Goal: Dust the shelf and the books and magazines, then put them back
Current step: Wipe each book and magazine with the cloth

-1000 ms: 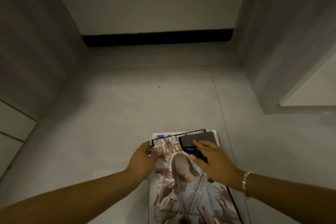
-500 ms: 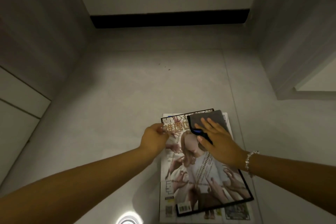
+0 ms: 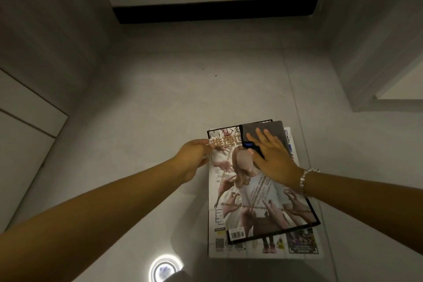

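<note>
Both arms outstretched, left hand (image 3: 194, 158) loosely curled, right hand (image 3: 272, 160) flat.

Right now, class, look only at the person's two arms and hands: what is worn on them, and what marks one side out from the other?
Both forearms are bare, with no sleeves or gloves in view. The right hand has a bracelet of small pale, shiny beads around its wrist. The left hand and its wrist carry nothing: no watch, band or ring shows. So the bracelet is the one mark that tells the sides apart.

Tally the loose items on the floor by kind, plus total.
Magazines: 2, top one askew on the lower one
Cloth: 1, grey, under the right hand
Total: 3
</note>
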